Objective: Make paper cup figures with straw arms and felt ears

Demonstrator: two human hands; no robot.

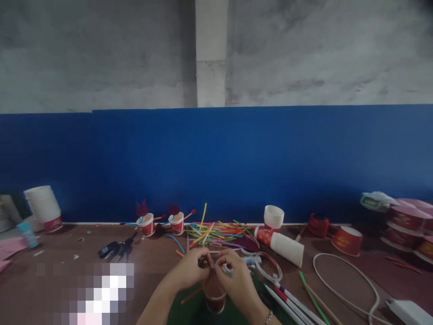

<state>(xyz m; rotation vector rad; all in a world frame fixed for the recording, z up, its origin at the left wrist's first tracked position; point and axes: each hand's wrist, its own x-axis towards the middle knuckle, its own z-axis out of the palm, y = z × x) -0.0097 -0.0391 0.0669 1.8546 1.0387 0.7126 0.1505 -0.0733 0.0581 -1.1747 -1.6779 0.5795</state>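
Paper cup (215,304), red-walled and round, stands at the lower centre of the frame on a dark green sheet (182,312), between the two hands. At the far left, smooth white cups nest in a leaning stack (43,205) beside a pale blue tube (28,234) and flat pink paper (10,250). Further right, at lower left of centre, a rounded black tool (110,249) lies on the brown tabletop (67,275). Two small red-and-white cups (147,225) (176,223) stand behind it, with dark red cutouts and thin stick-like arms. Slim, bright sticks (216,232) lie heaped at centre. Below them, the left hand (194,269) curls its fingers inward over the cup; the right hand (237,273) bends its fingertips close opposite. I cannot tell whether either is clamped on the rim or on some small piece. Right of centre sit a glossy clear ring of tape (269,267), long white-barrelled pens (292,303) and a toppled, ribbed cup stack (287,248). At the far right, a pliant white cable (367,277) loops near a boxy white adapter (411,311).
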